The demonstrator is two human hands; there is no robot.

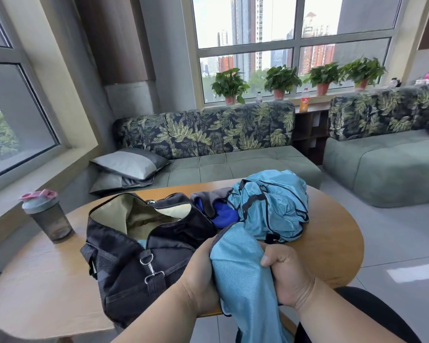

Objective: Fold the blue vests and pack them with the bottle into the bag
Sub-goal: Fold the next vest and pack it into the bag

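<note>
Both hands grip one light blue vest [240, 276] at the table's near edge; it hangs down between them. My left hand [200, 276] holds its left side, my right hand [286, 273] its right side, thumb on top. Behind it lies a crumpled pile of light blue vests [275, 204] with black trim, beside a darker blue and grey garment [217, 206]. A black bag [144, 246] stands unzipped on the table, its beige lining showing. A dark shaker bottle [47, 216] with a teal and pink lid stands upright at the table's left.
The wooden table [45, 288] is oval, with floor tiles to its right. A green sofa [223, 154] with grey cushions sits behind it, another sofa at far right. Potted plants line the windowsill. A dark chair back shows at bottom right.
</note>
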